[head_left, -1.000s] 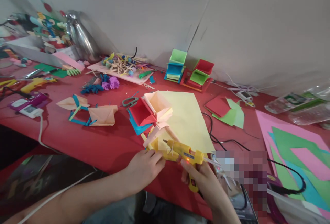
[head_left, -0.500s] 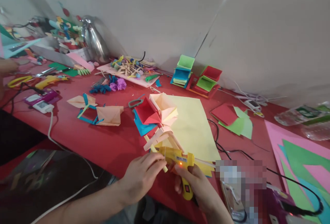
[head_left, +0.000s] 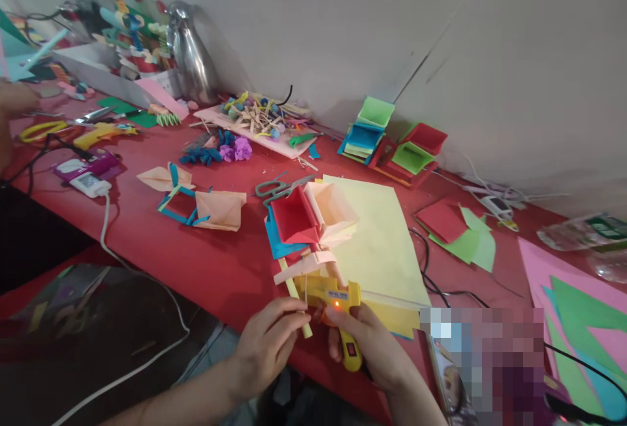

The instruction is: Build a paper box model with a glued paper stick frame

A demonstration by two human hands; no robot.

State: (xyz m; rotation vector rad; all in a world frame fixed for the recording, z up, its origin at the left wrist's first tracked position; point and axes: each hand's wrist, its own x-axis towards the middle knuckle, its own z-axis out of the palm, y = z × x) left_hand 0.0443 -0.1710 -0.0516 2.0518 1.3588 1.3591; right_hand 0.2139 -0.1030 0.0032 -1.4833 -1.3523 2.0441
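Yellow glue gun [head_left: 344, 293] clasped in right hand [head_left: 369, 341], left hand [head_left: 267, 338] — grip unclear, pale box [head_left: 100, 78] — colourful crafts [head_left: 141, 60] inside

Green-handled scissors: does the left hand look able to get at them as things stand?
Probably yes: the left hand could pass left of the nearer red paper box, where the scissors' handles show uncovered.

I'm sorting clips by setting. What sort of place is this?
Probably a craft workspace: the right hand holds a yellow glue gun, folded paper boxes sit on the red table, and coloured sheets lie at the right.
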